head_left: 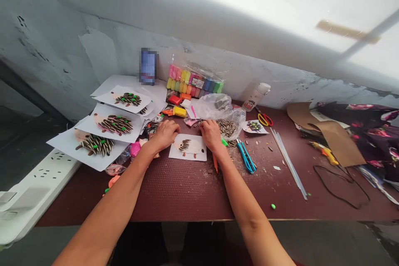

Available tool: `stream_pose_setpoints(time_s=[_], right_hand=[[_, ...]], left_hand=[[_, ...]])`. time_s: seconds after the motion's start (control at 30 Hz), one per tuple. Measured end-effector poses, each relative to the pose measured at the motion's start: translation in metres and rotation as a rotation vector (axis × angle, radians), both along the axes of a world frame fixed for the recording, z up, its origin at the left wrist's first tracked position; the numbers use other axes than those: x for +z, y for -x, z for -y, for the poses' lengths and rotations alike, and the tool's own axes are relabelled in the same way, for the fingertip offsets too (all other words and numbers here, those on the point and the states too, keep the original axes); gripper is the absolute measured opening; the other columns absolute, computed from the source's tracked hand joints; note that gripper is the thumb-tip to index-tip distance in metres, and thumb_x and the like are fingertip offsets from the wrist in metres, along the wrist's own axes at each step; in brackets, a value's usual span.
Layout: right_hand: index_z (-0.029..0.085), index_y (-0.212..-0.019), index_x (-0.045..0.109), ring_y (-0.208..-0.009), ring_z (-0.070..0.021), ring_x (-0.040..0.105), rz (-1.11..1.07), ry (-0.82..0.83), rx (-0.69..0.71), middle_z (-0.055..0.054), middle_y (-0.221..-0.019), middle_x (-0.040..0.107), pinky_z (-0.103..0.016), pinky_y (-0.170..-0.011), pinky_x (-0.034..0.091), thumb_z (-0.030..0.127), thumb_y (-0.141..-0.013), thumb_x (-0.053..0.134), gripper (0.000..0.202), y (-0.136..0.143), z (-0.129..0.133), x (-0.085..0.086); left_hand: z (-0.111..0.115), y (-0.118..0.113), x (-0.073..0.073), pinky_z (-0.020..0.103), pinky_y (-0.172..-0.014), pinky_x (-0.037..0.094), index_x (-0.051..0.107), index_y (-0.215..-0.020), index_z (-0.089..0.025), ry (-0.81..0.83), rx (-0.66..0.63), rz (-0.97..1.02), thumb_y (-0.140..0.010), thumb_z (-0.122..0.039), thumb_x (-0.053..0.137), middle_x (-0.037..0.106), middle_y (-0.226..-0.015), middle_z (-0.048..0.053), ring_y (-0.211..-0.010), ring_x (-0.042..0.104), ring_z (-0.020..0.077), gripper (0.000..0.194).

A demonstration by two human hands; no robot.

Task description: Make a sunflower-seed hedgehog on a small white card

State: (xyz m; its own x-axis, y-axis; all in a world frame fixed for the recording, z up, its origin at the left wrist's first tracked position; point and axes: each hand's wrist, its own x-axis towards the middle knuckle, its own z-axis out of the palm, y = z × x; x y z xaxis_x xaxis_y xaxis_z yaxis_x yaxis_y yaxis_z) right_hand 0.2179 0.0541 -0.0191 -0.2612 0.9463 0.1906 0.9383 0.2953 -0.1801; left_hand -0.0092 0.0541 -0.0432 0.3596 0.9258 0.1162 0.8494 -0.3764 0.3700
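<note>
A small white card (195,156) lies on the dark red table, bearing a pale hedgehog shape with a patch of striped seeds on its left part and small brown feet. My left hand (166,134) is closed at the card's upper left corner, its fingers curled. At the upper right corner my right hand (211,133) is closed too, thumb side against the card. Both hands' fingertips are partly hidden. Just beyond my right hand, a pile of striped seeds (227,129) spills from a clear plastic bag (218,106).
Finished-looking hedgehog cards (114,124) are stacked at the left, beside a white power strip (46,174). Coloured clay packs (193,83) lean on the wall. At the right are a blue cutter (246,157), scissors (264,119), glue sticks (289,164), a glue gun (328,153) and a bottle (256,96).
</note>
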Motion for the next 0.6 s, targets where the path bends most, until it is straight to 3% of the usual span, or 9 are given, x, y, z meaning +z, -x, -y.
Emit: stream_pose_setpoints(time_s=[0.1,0.23,0.43,0.6], right_hand=[[0.015,-0.109,0.072,-0.100,-0.0253,0.058,-0.104,-0.022,0.001,-0.012,-0.106,0.073,-0.035,-0.094,0.042,0.017,-0.100,0.047,0.027,0.000,0.004,0.004],[0.020,-0.113,0.074,-0.101,-0.0227,0.064,-0.315,0.012,-0.001,-0.008,-0.110,0.076,-0.033,-0.094,0.045,0.014,-0.095,0.050,0.030,-0.002,0.012,0.006],[0.021,-0.097,0.074,-0.081,-0.0181,0.068,-0.805,0.181,0.023,-0.003,-0.090,0.077,-0.030,-0.081,0.051,0.024,-0.086,0.058,0.019,-0.003,0.025,-0.002],[0.021,-0.085,0.070,-0.077,-0.0164,0.065,-1.130,0.269,0.009,-0.002,-0.085,0.075,-0.028,-0.076,0.051,0.035,-0.078,0.067,0.016,-0.002,0.028,-0.003]], left_hand=[[0.000,0.000,-0.001,0.041,-0.091,0.046,0.073,-0.091,-0.022,-0.008,0.000,0.004,-0.088,-0.018,0.053,0.070,-0.101,0.009,-0.102,0.059,0.0277,0.021],[0.001,0.001,-0.001,0.041,-0.091,0.046,0.073,-0.090,-0.023,-0.011,-0.007,0.018,-0.088,-0.018,0.052,0.070,-0.100,0.008,-0.102,0.058,0.0273,0.021],[0.001,0.001,0.002,0.041,-0.091,0.046,0.073,-0.089,-0.023,0.023,-0.010,0.036,-0.087,-0.017,0.052,0.070,-0.099,0.009,-0.101,0.059,0.0275,0.022],[0.000,0.002,0.001,0.041,-0.091,0.047,0.075,-0.088,-0.023,-0.004,-0.014,0.040,-0.086,-0.018,0.051,0.072,-0.097,0.008,-0.098,0.060,0.0269,0.024]])
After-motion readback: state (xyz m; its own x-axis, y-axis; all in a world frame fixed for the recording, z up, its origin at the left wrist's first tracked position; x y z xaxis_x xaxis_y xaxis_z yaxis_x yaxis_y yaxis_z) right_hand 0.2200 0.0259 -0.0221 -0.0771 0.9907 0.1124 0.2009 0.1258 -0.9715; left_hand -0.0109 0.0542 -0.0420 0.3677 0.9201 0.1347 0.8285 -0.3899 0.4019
